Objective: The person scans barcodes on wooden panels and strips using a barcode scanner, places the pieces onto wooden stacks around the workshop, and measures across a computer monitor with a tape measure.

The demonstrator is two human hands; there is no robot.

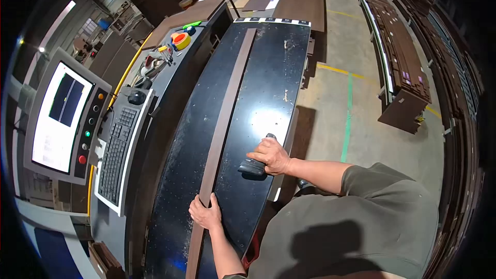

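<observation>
A long, narrow brown board strip (228,98) runs lengthwise over the black table (181,175). My left hand (206,213) grips its near part, fingers over one edge and thumb along the other. To the right of the strip, my right hand (270,156) is wrapped around a black handheld barcode scanner (252,167). The scanner's wide head points left, just over the tabletop, and the end of its handle shows beyond my fingers. Whether it touches the table I cannot tell.
On the left stand a monitor panel (62,119) with buttons and a keyboard (118,147). A side bench holds orange and yellow tape (181,41) and tools. Brown panels (297,0) lie beyond the table. Stacked boards (398,51) line the right, across the floor.
</observation>
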